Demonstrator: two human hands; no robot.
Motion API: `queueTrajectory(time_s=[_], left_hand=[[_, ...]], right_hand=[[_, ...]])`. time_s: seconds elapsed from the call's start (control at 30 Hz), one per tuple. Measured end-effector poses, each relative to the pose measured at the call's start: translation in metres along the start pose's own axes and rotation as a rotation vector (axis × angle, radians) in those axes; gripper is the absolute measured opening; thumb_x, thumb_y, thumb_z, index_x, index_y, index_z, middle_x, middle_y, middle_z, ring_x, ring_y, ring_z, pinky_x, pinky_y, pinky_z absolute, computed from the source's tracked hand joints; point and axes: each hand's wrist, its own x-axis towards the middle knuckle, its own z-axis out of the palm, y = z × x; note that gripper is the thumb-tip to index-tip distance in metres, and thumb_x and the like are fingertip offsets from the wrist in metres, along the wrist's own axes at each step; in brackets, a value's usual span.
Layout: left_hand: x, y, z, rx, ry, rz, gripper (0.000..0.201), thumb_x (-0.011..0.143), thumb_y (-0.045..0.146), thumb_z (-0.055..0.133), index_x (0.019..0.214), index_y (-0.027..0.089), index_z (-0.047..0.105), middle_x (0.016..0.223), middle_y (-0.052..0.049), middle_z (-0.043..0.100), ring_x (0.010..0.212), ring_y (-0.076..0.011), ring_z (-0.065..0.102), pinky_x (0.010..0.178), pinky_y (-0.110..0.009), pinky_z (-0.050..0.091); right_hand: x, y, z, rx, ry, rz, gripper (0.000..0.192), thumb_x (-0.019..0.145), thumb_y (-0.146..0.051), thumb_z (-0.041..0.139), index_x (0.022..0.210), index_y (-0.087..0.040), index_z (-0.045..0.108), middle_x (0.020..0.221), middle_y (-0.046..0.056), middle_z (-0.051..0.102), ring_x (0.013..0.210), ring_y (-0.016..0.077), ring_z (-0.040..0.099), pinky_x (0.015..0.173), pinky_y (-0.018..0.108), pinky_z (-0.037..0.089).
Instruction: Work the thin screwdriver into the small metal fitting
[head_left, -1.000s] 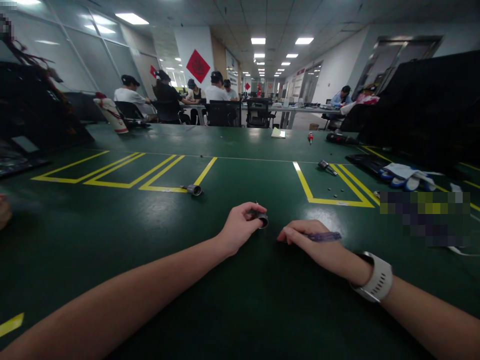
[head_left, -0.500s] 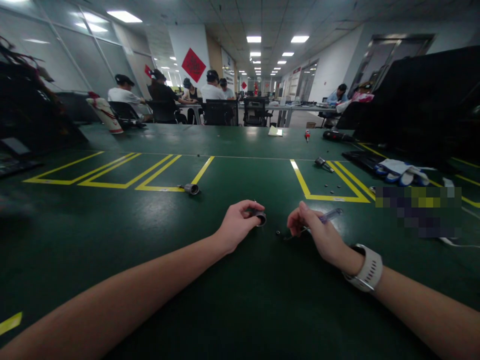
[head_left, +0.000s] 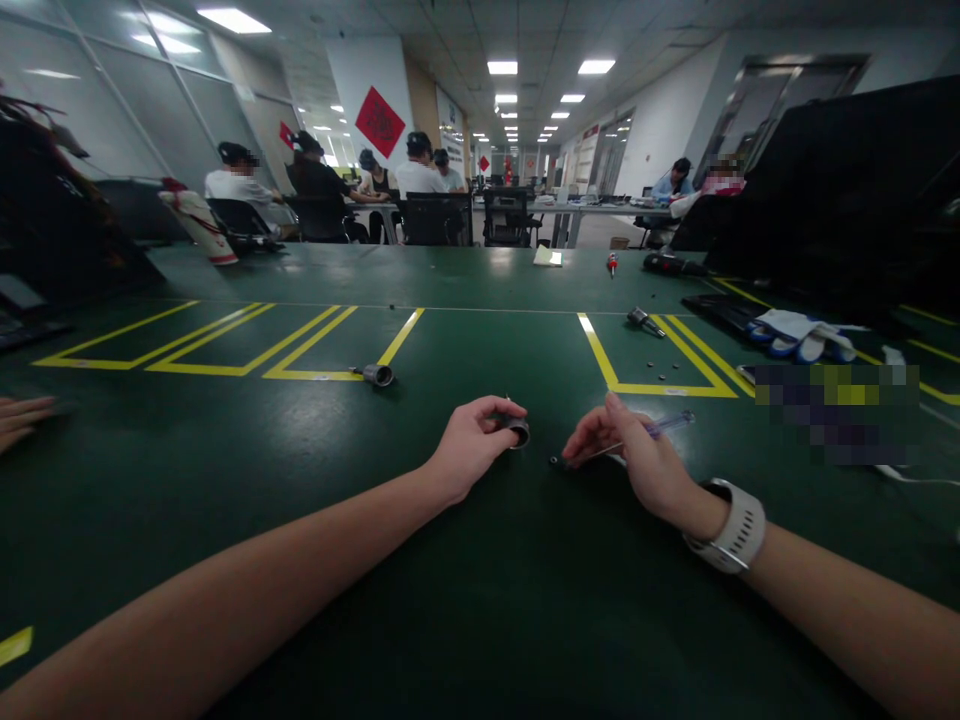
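Observation:
My left hand (head_left: 474,446) is closed round a small hollow metal cylinder (head_left: 519,432), whose open end faces me. In my right hand (head_left: 637,455) lies a thin screwdriver (head_left: 675,424) with a clear purplish handle; its shaft slants down to the left. The thumb sticks up, and the fingertips of that hand are low at the tabletop, beside a tiny dark ring-like part (head_left: 553,461). Whether the fingers touch the small part cannot be made out. A similar metal cylinder with a thin stem (head_left: 379,375) lies beyond my left hand.
Yellow tape outlines (head_left: 675,391) mark the green table (head_left: 360,620). Another metal part (head_left: 645,322) and several tiny pieces lie at the right. Farther right are gloves (head_left: 802,338), a power drill (head_left: 671,265) and a red screwdriver (head_left: 613,264). Another person's hand (head_left: 22,415) shows at the left edge.
My right hand's fingers have moved slightly left and down, close to the tiny part. The screwdriver has shifted slightly in that hand. Another person's hand has come in at the left edge.

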Motion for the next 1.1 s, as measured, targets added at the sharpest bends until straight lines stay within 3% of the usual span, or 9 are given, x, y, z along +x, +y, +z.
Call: queueTrajectory(time_s=[0.27, 0.5, 0.67, 0.93, 1.1], left_hand=[[0.0013, -0.0009, 0.0008, 0.006, 0.01, 0.004, 0.027, 0.067, 0.005, 0.063, 0.091, 0.015, 0.062, 0.093, -0.006, 0.066, 0.09, -0.0184, 0.064, 0.086, -0.038, 0.049], [0.0009, 0.0021, 0.0034, 0.006, 0.02, 0.003, 0.026, 0.065, 0.005, 0.063, 0.089, 0.014, 0.062, 0.092, -0.005, 0.066, 0.087, -0.018, 0.064, 0.085, -0.038, 0.048], [-0.0005, 0.0043, 0.0042, 0.007, 0.03, -0.001, 0.025, 0.065, 0.004, 0.063, 0.088, 0.014, 0.063, 0.096, -0.006, 0.065, 0.086, -0.0177, 0.064, 0.086, -0.038, 0.047], [0.0, 0.0019, 0.0015, -0.001, -0.002, 0.012, 0.026, 0.067, 0.005, 0.062, 0.09, 0.015, 0.062, 0.099, -0.006, 0.064, 0.09, -0.0176, 0.063, 0.086, -0.038, 0.048], [-0.0006, 0.0033, 0.0009, -0.009, -0.012, -0.017, 0.026, 0.069, 0.004, 0.062, 0.092, 0.016, 0.062, 0.096, -0.005, 0.065, 0.089, -0.0172, 0.063, 0.087, -0.038, 0.048]], right_hand=[[0.0015, 0.0072, -0.0032, 0.094, 0.004, 0.029, 0.064, 0.082, -0.067, 0.028, 0.074, -0.015, 0.063, 0.077, 0.009, 0.07, 0.072, 0.0197, 0.067, 0.071, 0.035, 0.052], [0.0028, 0.0096, 0.0007, 0.224, 0.014, 0.093, 0.057, 0.082, -0.065, 0.035, 0.074, -0.015, 0.062, 0.081, 0.01, 0.07, 0.076, 0.0216, 0.068, 0.068, 0.036, 0.055], [0.0018, 0.0079, 0.001, 0.239, -0.023, 0.061, 0.054, 0.084, -0.062, 0.036, 0.075, -0.015, 0.062, 0.084, 0.01, 0.07, 0.08, 0.0212, 0.067, 0.072, 0.036, 0.054], [-0.0007, 0.0052, 0.0003, 0.165, -0.067, 0.026, 0.057, 0.086, -0.062, 0.03, 0.075, -0.017, 0.062, 0.088, 0.008, 0.068, 0.082, 0.02, 0.064, 0.073, 0.036, 0.051], [0.0004, 0.0095, -0.001, -0.07, 0.075, -0.03, 0.058, 0.087, -0.061, 0.027, 0.069, -0.017, 0.061, 0.064, 0.001, 0.058, 0.058, 0.0129, 0.055, 0.054, 0.025, 0.043]])
